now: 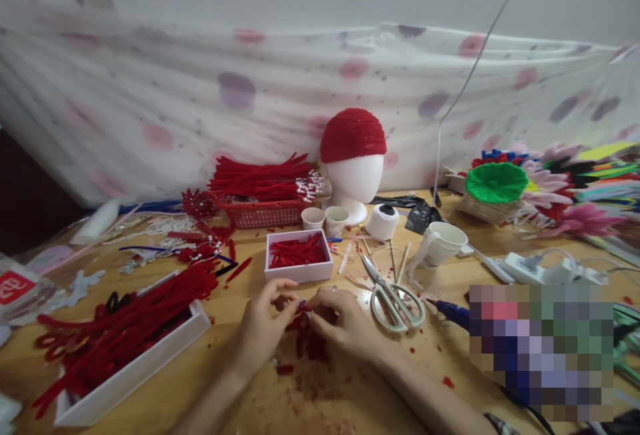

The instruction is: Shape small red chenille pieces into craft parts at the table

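Observation:
My left hand point(267, 311) and my right hand point(343, 318) meet above the middle of the table. Their fingertips pinch together at a small red fuzzy piece point(301, 304), which looks like chenille stem; the fingers hide much of it. Just below the hands lies a loose pile of red fuzzy pieces point(315, 347). A white box point(299, 275) of short red pieces sits right beyond my fingers. Scissors with pale green handles point(395, 298) lie slightly apart to the right of my right hand.
Left stands a long white box point(135, 381) heaped with red chenille stems. Behind are a red basket point(265, 216), two paper cups, a white foam head point(353, 181) and a thread cone point(383, 223). A white mug point(445, 245), glue gun point(450, 313) and power strip point(540, 268) are right.

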Motion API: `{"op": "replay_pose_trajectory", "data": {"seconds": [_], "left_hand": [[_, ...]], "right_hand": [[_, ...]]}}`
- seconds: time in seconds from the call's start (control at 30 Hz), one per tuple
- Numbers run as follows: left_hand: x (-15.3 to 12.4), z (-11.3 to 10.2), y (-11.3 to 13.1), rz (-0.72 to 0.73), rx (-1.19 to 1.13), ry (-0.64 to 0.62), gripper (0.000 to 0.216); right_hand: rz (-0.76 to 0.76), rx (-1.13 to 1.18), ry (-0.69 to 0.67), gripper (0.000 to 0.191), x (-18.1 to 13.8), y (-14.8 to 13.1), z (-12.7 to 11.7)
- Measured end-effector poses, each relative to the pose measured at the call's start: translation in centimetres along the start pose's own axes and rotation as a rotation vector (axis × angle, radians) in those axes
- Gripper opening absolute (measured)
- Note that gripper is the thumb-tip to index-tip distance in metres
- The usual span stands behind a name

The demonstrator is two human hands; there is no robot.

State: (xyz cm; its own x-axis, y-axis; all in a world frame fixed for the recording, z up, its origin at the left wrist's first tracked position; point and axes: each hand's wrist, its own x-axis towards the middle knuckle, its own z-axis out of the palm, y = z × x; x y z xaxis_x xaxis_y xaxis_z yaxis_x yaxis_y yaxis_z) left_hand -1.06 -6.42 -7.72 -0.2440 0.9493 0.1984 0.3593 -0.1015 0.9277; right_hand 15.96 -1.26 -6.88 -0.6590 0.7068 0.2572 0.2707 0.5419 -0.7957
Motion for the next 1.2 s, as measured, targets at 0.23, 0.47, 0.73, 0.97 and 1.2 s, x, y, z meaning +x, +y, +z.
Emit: {"op": "replay_pose_trajectory", "data": {"seconds": [0.23, 0.47, 0.73, 0.97, 1.2], "left_hand": [[-0.1, -0.2, 0.4, 0.052, 0.061, 0.063, 0.014], [4.9, -1.5, 3.7, 0.350, 0.378, 0.167, 0.015], [10.6, 1.7, 3.1, 0.046, 0.817, -0.097, 0.025], [11.1, 1.4, 2.1, 0.053, 0.638, 0.003, 0.036], [10.0, 0.2, 3.0, 0.049, 0.022, -0.167, 0.034]], "right_hand": [[-0.008, -0.053, 0.030, 0.012, 0.0, 0.8, 0.1], [0.012, -0.250, 0.042, 0.022, 0.4, 1.3, 0.1], [-0.208, -0.346, 0.151, 0.021, 0.5, 1.9, -0.1], [-0.235, -0.388, 0.173, 0.025, 0.4, 2.1, -0.1], [-0.043, -0.033, 0.338, 0.026, 0.7, 1.7, -0.2]]}}
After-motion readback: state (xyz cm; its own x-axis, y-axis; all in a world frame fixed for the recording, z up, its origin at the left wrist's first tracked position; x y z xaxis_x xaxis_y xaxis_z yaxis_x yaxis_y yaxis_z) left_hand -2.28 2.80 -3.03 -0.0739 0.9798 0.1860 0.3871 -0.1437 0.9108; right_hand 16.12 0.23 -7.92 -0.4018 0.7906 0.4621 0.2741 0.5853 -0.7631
